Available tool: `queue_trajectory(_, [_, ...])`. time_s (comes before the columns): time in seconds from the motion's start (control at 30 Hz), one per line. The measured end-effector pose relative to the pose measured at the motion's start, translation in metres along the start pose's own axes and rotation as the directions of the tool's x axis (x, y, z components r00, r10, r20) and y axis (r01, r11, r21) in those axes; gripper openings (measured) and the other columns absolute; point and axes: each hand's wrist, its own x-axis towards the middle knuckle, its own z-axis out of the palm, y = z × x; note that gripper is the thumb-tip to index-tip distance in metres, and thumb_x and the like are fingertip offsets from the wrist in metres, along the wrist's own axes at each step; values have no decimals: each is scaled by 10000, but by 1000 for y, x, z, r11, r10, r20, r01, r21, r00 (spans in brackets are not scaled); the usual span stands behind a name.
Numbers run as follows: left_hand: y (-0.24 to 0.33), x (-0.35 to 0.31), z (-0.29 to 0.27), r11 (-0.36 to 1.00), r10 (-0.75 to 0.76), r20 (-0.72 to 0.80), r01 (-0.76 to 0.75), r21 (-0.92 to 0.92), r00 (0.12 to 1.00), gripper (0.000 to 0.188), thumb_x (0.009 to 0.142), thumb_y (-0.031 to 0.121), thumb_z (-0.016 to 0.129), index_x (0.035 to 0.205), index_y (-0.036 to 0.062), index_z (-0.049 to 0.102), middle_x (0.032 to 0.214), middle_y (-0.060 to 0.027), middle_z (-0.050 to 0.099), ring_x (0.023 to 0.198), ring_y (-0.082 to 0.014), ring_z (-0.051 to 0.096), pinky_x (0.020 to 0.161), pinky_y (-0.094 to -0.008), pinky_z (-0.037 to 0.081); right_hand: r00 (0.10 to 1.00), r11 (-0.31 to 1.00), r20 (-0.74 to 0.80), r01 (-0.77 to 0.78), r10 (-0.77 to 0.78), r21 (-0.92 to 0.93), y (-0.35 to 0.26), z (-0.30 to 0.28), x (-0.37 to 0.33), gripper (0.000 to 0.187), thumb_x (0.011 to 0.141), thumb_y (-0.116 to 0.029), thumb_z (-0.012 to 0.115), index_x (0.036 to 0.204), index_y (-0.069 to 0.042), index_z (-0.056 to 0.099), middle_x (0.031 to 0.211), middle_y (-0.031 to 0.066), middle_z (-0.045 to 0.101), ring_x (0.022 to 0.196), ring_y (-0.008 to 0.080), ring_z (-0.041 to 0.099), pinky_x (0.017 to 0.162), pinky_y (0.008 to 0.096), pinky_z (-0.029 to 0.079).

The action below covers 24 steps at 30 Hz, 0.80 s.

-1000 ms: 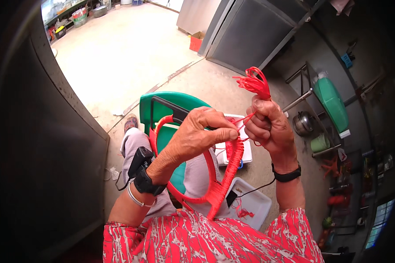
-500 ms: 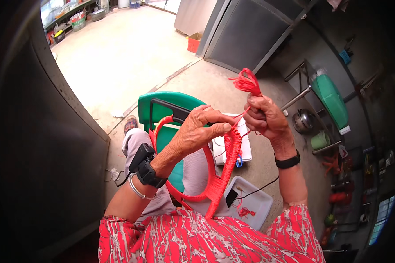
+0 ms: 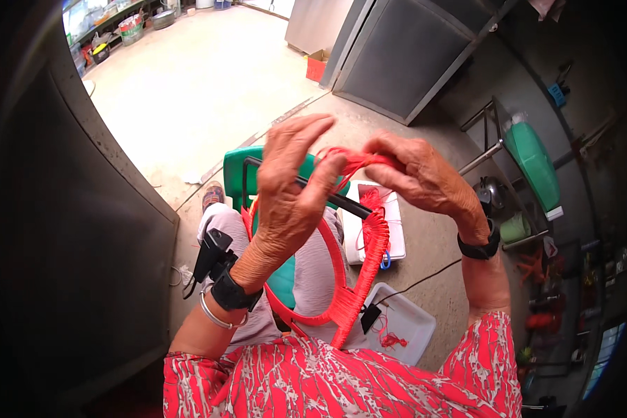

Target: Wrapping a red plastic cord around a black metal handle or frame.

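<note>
A black frame (image 3: 352, 205) with a rounded loop lies across my lap, much of it wound tightly in red cord (image 3: 377, 244). A bare black length shows at its far end. Above that bar, my right hand (image 3: 428, 174) pinches a loose bundle of red cord (image 3: 355, 161) between thumb and fingers. My left hand (image 3: 292, 171) is raised beside the bundle with its fingers spread. Its thumb tip reaches the near end of the bundle; whether it touches I cannot tell.
Behind the frame stands a green chair (image 3: 235, 174). On the floor to the right are a white box (image 3: 397, 240) and a pale tray (image 3: 419, 333) holding red cord scraps (image 3: 391, 340). A dark panel (image 3: 90, 230) rises on the left. Metal racks with pots line the right.
My left hand has lifted off the wrapped frame and its fingers have spread. My right hand has turned from a fist to a pinch, and the cord bundle now lies level between the hands.
</note>
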Motion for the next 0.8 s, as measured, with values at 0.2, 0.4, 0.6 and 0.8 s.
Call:
queue_trajectory(0.2, [9, -3, 3, 890, -318, 263, 383, -249, 911, 215, 881, 120, 642, 1042, -21, 643, 743, -20, 644, 636, -65, 564, 574, -187, 452, 1000, 975, -13, 27, -25, 219, -2, 10, 9, 267, 817, -190, 698, 994, -17, 598, 795, 61, 621, 747, 127, 582, 677, 272, 479])
queue_trajectory(0.4, [9, -29, -4, 763, -506, 214, 549, -340, 836, 149, 873, 91, 644, 968, -23, 643, 788, -38, 653, 696, -74, 590, 602, -190, 459, 963, 892, -262, 71, 55, 447, 44, 31, -8, 319, 777, -185, 746, 1035, -47, 618, 959, 32, 624, 867, 112, 586, 785, 255, 485])
queue_trajectory(0.6, [11, -68, 11, 772, -558, 176, 585, -248, 811, 118, 824, 70, 686, 901, 2, 627, 834, -22, 640, 769, -84, 595, 677, -222, 480, 982, 590, 36, -141, 186, 795, 58, 76, -40, 198, 845, -121, 678, 1003, -26, 605, 874, 23, 646, 789, 88, 606, 749, 241, 503])
queue_trajectory(0.8, [10, -75, 27, 935, -349, 102, 338, 106, 932, 105, 737, 45, 713, 817, 28, 647, 778, -59, 620, 724, -155, 546, 670, -290, 428, 903, 436, 238, -387, 358, 813, 38, 87, -56, 299, 830, -139, 689, 1086, -16, 595, 888, 28, 645, 760, 96, 607, 710, 247, 507])
